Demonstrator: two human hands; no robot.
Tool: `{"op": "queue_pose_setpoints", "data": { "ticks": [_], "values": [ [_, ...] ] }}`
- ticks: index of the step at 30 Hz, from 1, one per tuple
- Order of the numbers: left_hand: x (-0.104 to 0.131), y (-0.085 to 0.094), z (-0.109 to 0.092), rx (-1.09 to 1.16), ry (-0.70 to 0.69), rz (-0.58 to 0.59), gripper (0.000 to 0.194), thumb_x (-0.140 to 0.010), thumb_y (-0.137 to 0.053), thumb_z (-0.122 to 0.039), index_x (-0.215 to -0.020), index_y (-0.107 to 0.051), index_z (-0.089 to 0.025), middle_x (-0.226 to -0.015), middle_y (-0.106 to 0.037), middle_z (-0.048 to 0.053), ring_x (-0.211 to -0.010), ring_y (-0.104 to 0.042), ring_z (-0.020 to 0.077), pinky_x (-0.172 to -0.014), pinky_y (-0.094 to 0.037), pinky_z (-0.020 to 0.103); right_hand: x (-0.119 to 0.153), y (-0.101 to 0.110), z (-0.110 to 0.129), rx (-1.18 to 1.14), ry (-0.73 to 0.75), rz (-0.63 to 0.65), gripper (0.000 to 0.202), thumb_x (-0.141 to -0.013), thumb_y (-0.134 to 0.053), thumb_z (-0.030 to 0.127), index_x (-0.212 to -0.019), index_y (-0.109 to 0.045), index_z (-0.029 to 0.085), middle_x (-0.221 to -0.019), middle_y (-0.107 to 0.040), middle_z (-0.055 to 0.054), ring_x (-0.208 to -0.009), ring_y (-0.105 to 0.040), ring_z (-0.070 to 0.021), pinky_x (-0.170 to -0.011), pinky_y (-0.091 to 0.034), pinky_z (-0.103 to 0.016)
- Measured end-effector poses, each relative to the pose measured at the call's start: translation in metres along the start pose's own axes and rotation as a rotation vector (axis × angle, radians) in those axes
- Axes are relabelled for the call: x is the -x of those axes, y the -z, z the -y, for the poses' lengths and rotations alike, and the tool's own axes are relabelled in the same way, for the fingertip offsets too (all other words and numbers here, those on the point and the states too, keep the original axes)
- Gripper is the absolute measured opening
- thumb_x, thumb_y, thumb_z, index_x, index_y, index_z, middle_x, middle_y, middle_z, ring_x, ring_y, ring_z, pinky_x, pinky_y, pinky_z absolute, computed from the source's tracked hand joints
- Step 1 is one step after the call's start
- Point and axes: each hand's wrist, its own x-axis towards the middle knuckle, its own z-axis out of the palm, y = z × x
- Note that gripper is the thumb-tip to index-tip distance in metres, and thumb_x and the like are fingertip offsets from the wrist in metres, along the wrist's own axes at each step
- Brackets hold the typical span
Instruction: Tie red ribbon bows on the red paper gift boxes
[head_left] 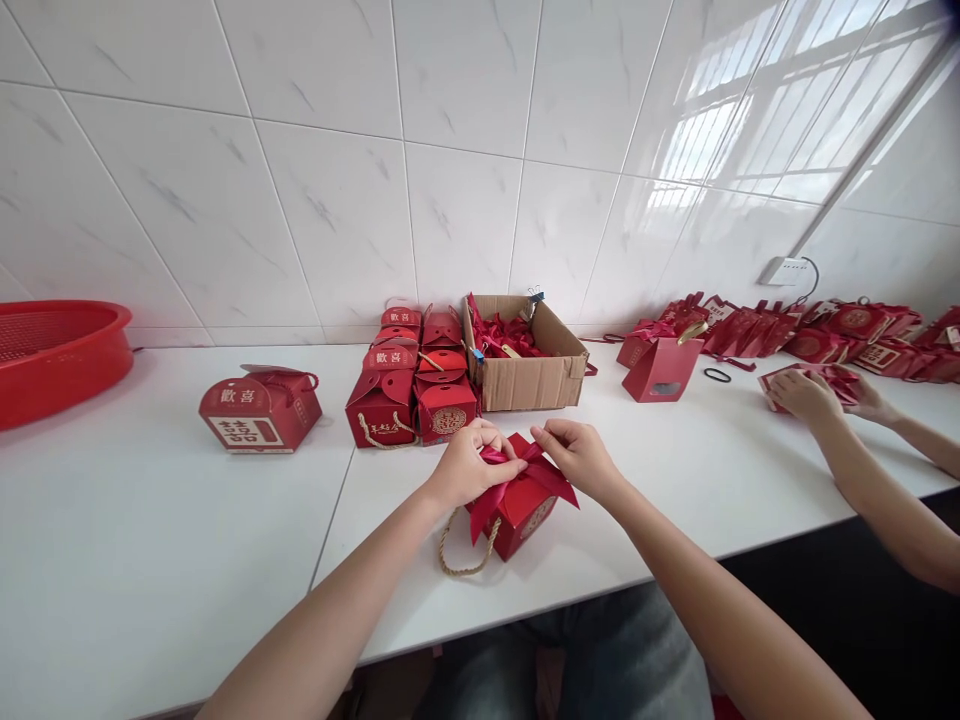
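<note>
A red gift box (pixel 517 520) with a gold emblem stands on the white table in front of me, turned at an angle. Its twisted rope handle (pixel 465 572) hangs down on the left side. Over the top lies a dark red satin ribbon (pixel 553 480) in a bow shape, its tails draping down the sides. My left hand (pixel 477 464) pinches the ribbon on the left, thumb across its middle. On the other side, my right hand (pixel 576 456) is closed with thumb and forefinger at the ribbon's upper right loop.
Several finished-looking red boxes (pixel 381 405) stand behind, beside a cardboard box (pixel 534 385) of red ribbons. A single box (pixel 259 412) and a red plastic basket (pixel 64 365) are left. Rightward are a red bag-shaped box (pixel 661 372), a black ring (pixel 717 375) and a co-worker's hands (pixel 810 395).
</note>
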Motion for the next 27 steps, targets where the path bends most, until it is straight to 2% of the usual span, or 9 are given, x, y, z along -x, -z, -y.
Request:
{"op": "queue_pose_setpoints", "data": {
  "ticks": [3, 5, 13, 16, 19, 21, 24, 27],
  "values": [
    [0.000, 0.000, -0.001, -0.031, 0.022, -0.006, 0.030, -0.066, -0.072, -0.032, -0.053, -0.047, -0.019, -0.085, -0.061, 0.004, -0.085, -0.055, 0.0197, -0.083, -0.042, 0.034, 0.000, 0.003, 0.000, 0.014, -0.003, -0.021, 0.045, -0.086, -0.043, 0.047, -0.056, -0.023, 0.021, -0.055, -0.022, 0.004, -0.055, -0.023, -0.0109, -0.050, -0.021, -0.025],
    [0.000, 0.000, -0.001, -0.035, 0.024, 0.002, 0.026, -0.066, -0.072, -0.033, -0.055, -0.053, -0.019, -0.084, -0.061, 0.005, -0.087, -0.055, 0.0202, -0.083, -0.042, 0.035, 0.000, 0.004, 0.000, 0.023, 0.003, -0.028, 0.045, -0.086, -0.043, 0.048, -0.056, -0.024, 0.021, -0.055, -0.023, 0.004, -0.054, -0.023, -0.0110, -0.050, -0.021, -0.025],
    [-0.001, 0.002, -0.002, -0.032, 0.007, 0.002, 0.024, -0.067, -0.072, -0.036, -0.059, -0.058, -0.018, -0.083, -0.060, 0.005, -0.086, -0.055, 0.0199, -0.083, -0.042, 0.034, 0.000, 0.000, -0.005, -0.055, -0.077, 0.025, 0.047, -0.084, -0.043, 0.057, -0.056, -0.032, 0.021, -0.054, -0.028, 0.005, -0.052, -0.027, -0.0104, -0.049, -0.023, -0.025],
    [0.000, 0.004, -0.008, 0.065, 0.017, 0.018, 0.027, -0.070, -0.071, -0.037, -0.061, -0.054, -0.018, -0.079, -0.060, 0.003, -0.084, -0.055, 0.0188, -0.080, -0.041, 0.032, 0.001, -0.002, -0.007, -0.110, -0.103, -0.002, 0.046, -0.085, -0.039, 0.060, -0.061, -0.040, 0.020, -0.057, -0.040, 0.003, -0.053, -0.038, -0.0117, -0.052, -0.031, -0.025],
    [0.000, 0.006, -0.009, 0.259, 0.056, 0.041, 0.035, -0.078, -0.062, -0.042, -0.060, -0.044, -0.018, -0.076, -0.058, 0.001, -0.079, -0.054, 0.0161, -0.075, -0.040, 0.029, 0.002, 0.000, -0.006, -0.152, -0.088, -0.137, 0.046, -0.090, -0.031, 0.058, -0.086, -0.055, 0.019, -0.082, -0.059, -0.005, -0.072, -0.054, -0.0171, -0.063, -0.043, -0.029],
    [0.000, 0.008, -0.008, 0.349, 0.078, 0.056, 0.037, -0.082, -0.057, -0.043, -0.060, -0.043, -0.017, -0.077, -0.057, 0.001, -0.078, -0.052, 0.0149, -0.072, -0.040, 0.027, 0.003, 0.002, -0.002, -0.139, -0.014, -0.160, 0.042, -0.091, -0.034, 0.053, -0.098, -0.058, 0.020, -0.101, -0.061, -0.009, -0.091, -0.057, -0.0206, -0.071, -0.046, -0.032],
    [-0.001, 0.010, -0.005, 0.394, 0.085, 0.071, 0.035, -0.083, -0.056, -0.042, -0.061, -0.048, -0.016, -0.082, -0.058, 0.001, -0.076, -0.051, 0.0137, -0.070, -0.039, 0.026, 0.005, 0.003, 0.008, -0.050, 0.163, -0.063, 0.026, -0.086, -0.053, 0.044, -0.096, -0.066, 0.023, -0.114, -0.058, -0.009, -0.109, -0.052, -0.0232, -0.086, -0.046, -0.036],
    [-0.001, 0.011, -0.003, 0.420, 0.075, 0.078, 0.037, -0.082, -0.058, -0.040, -0.058, -0.046, -0.015, -0.086, -0.058, 0.002, -0.079, -0.051, 0.0137, -0.070, -0.039, 0.025, 0.005, 0.000, 0.017, 0.060, 0.254, -0.020, 0.017, -0.082, -0.062, 0.040, -0.087, -0.071, 0.026, -0.118, -0.057, -0.008, -0.115, -0.049, -0.0250, -0.096, -0.042, -0.042]
  ]
}}
